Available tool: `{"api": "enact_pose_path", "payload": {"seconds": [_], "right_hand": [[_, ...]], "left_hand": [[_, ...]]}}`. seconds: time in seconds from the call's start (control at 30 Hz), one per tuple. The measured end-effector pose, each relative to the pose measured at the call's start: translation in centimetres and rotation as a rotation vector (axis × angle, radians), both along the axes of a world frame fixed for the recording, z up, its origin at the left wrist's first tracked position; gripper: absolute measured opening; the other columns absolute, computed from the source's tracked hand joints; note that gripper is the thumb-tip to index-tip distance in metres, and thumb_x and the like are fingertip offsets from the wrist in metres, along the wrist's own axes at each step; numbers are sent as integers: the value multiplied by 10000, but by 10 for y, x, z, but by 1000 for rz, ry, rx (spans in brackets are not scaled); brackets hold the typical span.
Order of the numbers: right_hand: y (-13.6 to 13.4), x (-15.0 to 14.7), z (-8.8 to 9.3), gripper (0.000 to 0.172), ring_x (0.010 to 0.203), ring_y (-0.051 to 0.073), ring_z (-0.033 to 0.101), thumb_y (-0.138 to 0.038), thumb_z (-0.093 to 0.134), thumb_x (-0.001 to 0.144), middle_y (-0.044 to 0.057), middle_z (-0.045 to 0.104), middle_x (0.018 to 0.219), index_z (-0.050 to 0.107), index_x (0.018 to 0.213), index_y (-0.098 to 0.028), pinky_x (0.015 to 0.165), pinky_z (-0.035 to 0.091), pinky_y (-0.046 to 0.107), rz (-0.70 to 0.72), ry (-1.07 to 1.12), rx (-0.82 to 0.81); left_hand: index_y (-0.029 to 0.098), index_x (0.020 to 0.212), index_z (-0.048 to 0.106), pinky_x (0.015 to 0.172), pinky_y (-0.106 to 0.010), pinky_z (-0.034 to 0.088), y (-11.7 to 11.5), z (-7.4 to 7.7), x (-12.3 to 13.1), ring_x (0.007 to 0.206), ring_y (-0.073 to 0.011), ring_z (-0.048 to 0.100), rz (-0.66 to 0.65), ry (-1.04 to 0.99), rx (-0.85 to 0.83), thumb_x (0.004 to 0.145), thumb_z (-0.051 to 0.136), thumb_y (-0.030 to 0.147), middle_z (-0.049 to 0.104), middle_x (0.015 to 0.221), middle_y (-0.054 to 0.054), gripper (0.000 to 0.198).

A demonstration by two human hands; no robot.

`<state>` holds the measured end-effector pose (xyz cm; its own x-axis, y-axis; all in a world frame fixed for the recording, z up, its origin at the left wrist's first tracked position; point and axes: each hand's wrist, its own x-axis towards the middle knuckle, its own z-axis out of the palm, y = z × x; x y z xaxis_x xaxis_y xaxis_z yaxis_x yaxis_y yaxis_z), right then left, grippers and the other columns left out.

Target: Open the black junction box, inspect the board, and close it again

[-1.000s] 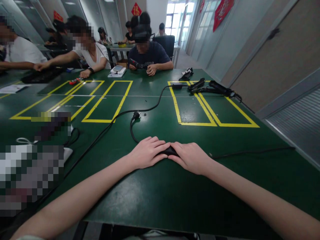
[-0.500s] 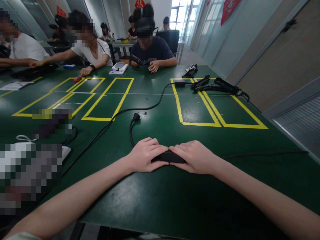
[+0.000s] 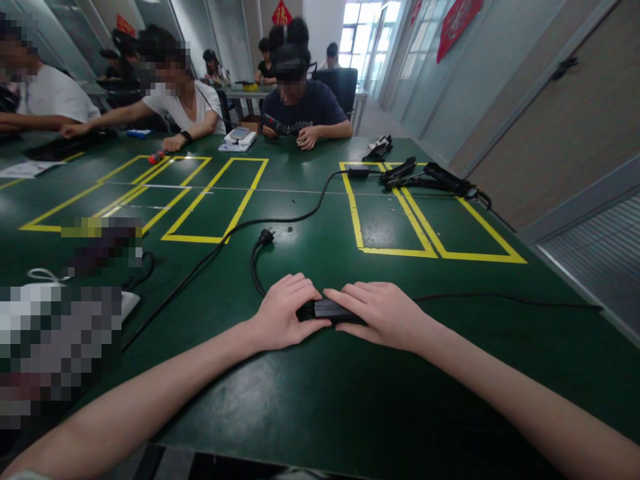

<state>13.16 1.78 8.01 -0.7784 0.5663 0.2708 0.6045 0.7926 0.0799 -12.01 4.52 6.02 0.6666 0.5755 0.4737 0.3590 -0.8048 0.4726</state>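
A black power adapter (image 3: 330, 311) lies between my hands, low over the near part of the green table (image 3: 320, 393). My left hand (image 3: 285, 312) is closed round the dark connector end of the power cord (image 3: 254, 267), at the adapter's left end; its palm hides most of that joint. From there the cord curves up to a black plug (image 3: 267, 237) lying on the table. My right hand (image 3: 383, 312) grips the adapter's right part, thumb below and fingers above. Beyond it, a thin black cable (image 3: 500, 297) runs off to the right.
Another long black cable (image 3: 280, 220) crosses the table to a second adapter (image 3: 359, 173). Black folded gear (image 3: 440, 180) lies at the far right among yellow tape outlines (image 3: 400, 252). Blurred-out items (image 3: 60, 347) stand at the left. People sit across the table, one holding a dark tool (image 3: 273, 123).
My fingertips have drawn slightly apart, showing more of the adapter's top. The plug has shifted a little left, and the cable at the right shows a longer stretch.
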Motion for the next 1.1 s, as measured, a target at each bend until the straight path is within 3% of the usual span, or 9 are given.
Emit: {"api": "enact_pose_path", "payload": {"seconds": [0.1, 0.23, 0.37, 0.43, 0.53, 0.7, 0.9, 1.03, 1.1], "right_hand": [[1, -2, -1, 358, 814, 209, 731, -475, 582, 1049, 72, 753, 966, 626, 1227, -167, 672, 480, 301, -41, 54, -174], [1, -3, 0, 295, 730, 213, 721, -428, 516, 1086, 71, 747, 874, 651, 1092, -166, 650, 455, 303, -50, 22, -166], [3, 2, 4, 331, 707, 219, 715, -453, 500, 1082, 80, 751, 844, 662, 1119, -167, 642, 452, 300, -99, 88, -226], [6, 7, 8, 352, 677, 211, 695, -473, 477, 1077, 70, 743, 823, 660, 1117, -175, 620, 446, 292, -182, 217, -321], [14, 15, 18, 464, 620, 189, 633, -571, 408, 1064, 50, 696, 755, 641, 924, -194, 570, 433, 279, -329, 532, -483], [21, 26, 43, 660, 379, 85, 289, -864, 435, 883, 1, 596, 616, 548, 760, -225, 393, 214, 252, -554, 1018, -729], [20, 63, 68, 611, 359, 53, 171, -806, 597, 805, 1, 579, 623, 575, 915, -205, 400, 115, 270, -743, 1376, -617], [18, 114, 60, 472, 351, 61, 176, -713, 575, 866, -9, 556, 610, 515, 907, -247, 422, 201, 291, -921, 1462, -482], [16, 141, 51, 465, 352, 69, 194, -722, 516, 891, 10, 558, 617, 510, 896, -257, 436, 272, 320, -1003, 1364, -425]], "left_hand": [[171, 923, 672, 766, -362, 438, 1, -2, -1, 775, -201, 577, 4, 81, 237, 1062, 558, 452, 654, 779, -40, 335], [168, 987, 682, 763, -361, 453, 2, 2, -2, 806, -203, 623, 12, 101, 287, 1062, 559, 453, 706, 845, -51, 319], [179, 1281, 651, 885, -406, 500, 2, 5, -7, 998, -260, 687, 54, 31, 348, 992, 638, 510, 769, 1101, -104, 440], [211, 1396, 598, 1006, -468, 484, 1, 5, -10, 1133, -297, 676, 103, -10, 426, 968, 657, 481, 747, 1254, -130, 510], [251, 1382, 606, 1088, -506, 458, 0, 4, -13, 1206, -292, 666, 91, -57, 532, 966, 647, 355, 726, 1339, -115, 431], [189, 1219, 678, 939, -360, 553, 2, 1, -8, 1027, -204, 723, -149, 12, 417, 1026, 576, 254, 804, 1070, -61, 228], [159, 1167, 709, 867, -349, 553, 7, -6, -4, 975, -210, 717, -173, 95, 289, 1069, 496, 271, 800, 1019, -81, 261], [134, 1179, 704, 865, -339, 546, 8, -7, -6, 957, -201, 708, -192, 106, 265, 1063, 514, 249, 790, 1014, -81, 250], [136, 1190, 701, 866, -334, 545, 7, -7, -7, 957, -199, 708, -199, 123, 253, 1057, 529, 240, 787, 1019, -80, 241]]}}
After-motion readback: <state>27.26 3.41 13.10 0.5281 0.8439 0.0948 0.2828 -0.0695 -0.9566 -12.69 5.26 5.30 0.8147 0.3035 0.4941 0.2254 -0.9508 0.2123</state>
